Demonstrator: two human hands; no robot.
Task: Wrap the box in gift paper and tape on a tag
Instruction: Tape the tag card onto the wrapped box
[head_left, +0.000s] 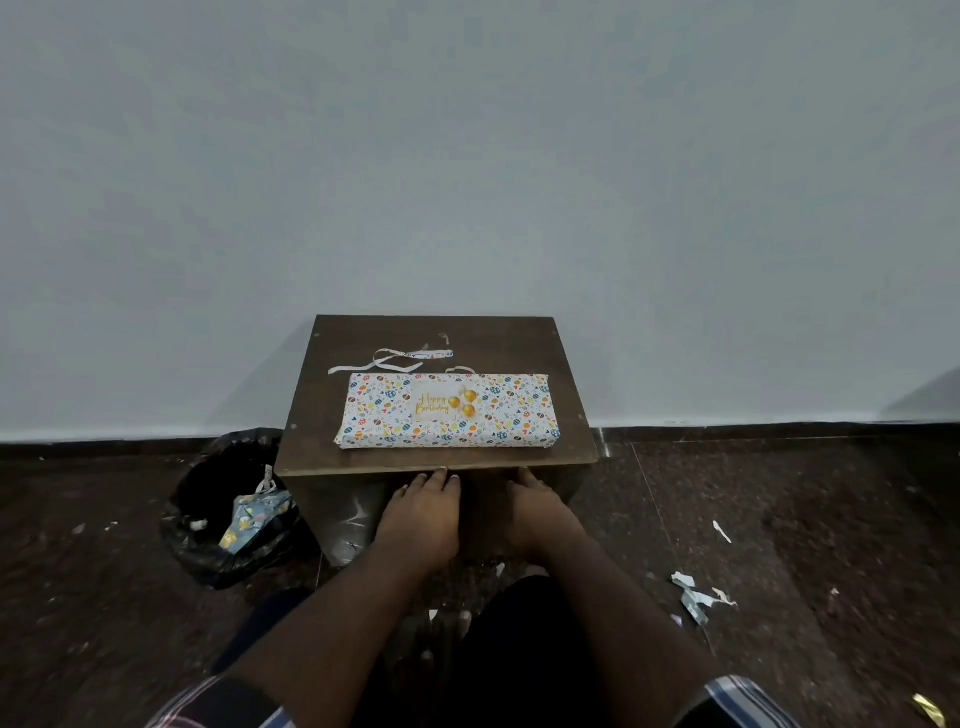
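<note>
Looks basically done: box (447, 410) fully wrapped mid-tabletop (519, 343), tag (445, 404) stuck on top. Left hand (422, 514) and right hand (540, 512) flat, empty, at near edge.

Bare worktop (566, 374) lay open right of the wrapped box (448, 410); paper strips (387, 361) cluttered the strip behind it.

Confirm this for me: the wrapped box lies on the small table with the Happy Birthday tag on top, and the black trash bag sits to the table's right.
One thing is wrong: the head view shows the black trash bag to the left of the small table. The wrapped box does lie there with the Happy Birthday tag on top.
</note>
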